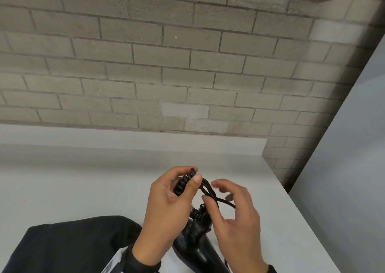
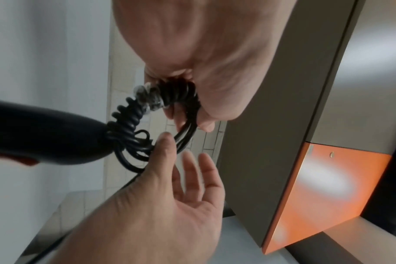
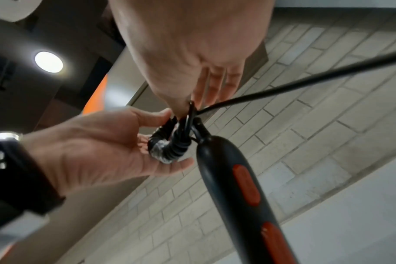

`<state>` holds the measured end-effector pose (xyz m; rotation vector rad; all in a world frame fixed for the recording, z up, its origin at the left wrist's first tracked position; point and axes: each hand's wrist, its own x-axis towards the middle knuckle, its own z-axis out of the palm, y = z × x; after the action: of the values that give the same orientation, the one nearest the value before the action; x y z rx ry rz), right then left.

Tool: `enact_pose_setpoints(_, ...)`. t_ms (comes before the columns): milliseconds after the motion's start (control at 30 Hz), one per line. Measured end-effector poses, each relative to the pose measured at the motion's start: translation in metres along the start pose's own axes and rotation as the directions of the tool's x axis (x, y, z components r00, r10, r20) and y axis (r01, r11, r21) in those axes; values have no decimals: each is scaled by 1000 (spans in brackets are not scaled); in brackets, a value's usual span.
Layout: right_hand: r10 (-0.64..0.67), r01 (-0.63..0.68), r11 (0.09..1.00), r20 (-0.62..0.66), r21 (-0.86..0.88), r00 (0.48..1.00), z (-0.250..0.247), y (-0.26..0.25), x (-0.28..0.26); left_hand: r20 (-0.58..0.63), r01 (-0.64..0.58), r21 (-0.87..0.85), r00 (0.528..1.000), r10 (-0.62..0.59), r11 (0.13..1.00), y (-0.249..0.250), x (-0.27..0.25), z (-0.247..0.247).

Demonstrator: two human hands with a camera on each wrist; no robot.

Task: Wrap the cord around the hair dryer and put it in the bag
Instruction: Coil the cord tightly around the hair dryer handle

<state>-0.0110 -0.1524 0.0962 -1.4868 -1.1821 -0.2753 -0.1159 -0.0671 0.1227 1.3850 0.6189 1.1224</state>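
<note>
Grey brick wall behind white counter; round ceiling light.

There are two hands, the left hand and the right hand, and between them one hair dryer with one black cord. On the dryer's handle I count two red buttons, and on the table lies one black bag. The cord makes several coils near the handle, perhaps seven or eight, but the blur does not allow a sure count.
</note>
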Motion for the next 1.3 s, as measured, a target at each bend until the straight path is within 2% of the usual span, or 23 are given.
enact_pose_setpoints(100,-264,248,955,-92,-161,960,5,6,0,-9,74,-85,997,-75,994,1,-2,3)
enact_pose_setpoints(133,-319,293,933,-103,-211,942,7,8,-1,2,95,-102,995,-95,990,1,-2,4)
enact_pose_setpoints(233,-318,277,926,-135,-255,938,10,12,-2,7,128,-141,992,-129,982,1,-1,5)
enact_pose_setpoints(333,-272,242,938,-93,-249,958,12,7,-3,-11,134,-174,990,-138,976,-2,0,6)
enact_pose_setpoints(400,-189,177,967,-50,-181,981,12,2,-4,-37,113,-176,992,-121,978,-5,0,8)
enact_pose_setpoints(467,6,-7,1000,-23,-22,1000,9,-8,-3,-83,48,-164,995,-62,985,-7,-2,12)
enact_pose_setpoints(567,274,-280,935,57,217,960,3,-19,-1,-134,-114,-41,985,108,993,-11,-5,14)
enact_pose_setpoints(667,380,-400,874,124,275,917,-5,-25,2,-132,-219,33,966,221,975,-15,-6,15)
enact_pose_setpoints(733,446,-494,821,220,287,868,-9,-26,6,-132,-276,97,949,287,956,-22,-4,15)
enact_pose_setpoints(800,509,-610,728,350,313,787,-17,-25,14,-113,-361,215,914,390,908,-30,2,11)
enact_pose_setpoints(867,554,-748,562,512,352,657,-32,-23,26,-30,-478,329,857,514,815,-37,9,6)
enact_pose_setpoints(933,545,-852,372,657,368,521,-42,-19,37,78,-569,337,811,580,751,-39,14,3)
enact_pose_setpoints(967,531,-878,300,699,374,479,-45,-17,41,116,-591,313,801,587,744,-39,16,3)
enact_pose_setpoints(1067,503,-905,209,753,369,424,-45,-9,46,201,-636,275,771,604,721,-37,21,4)
enact_pose_setpoints(1133,495,-902,196,755,386,431,-44,-7,44,227,-643,284,766,601,711,-36,23,5)
enact_pose_setpoints(1167,492,-892,222,745,394,451,-44,-7,43,234,-642,295,766,598,707,-35,24,6)
enact_pose_setpoints(1233,499,-847,368,688,383,527,-44,-7,39,252,-638,321,770,586,700,-33,24,8)
enact_pose_setpoints(1300,466,-731,587,592,349,657,-43,-9,31,251,-622,352,783,569,700,-33,25,10)
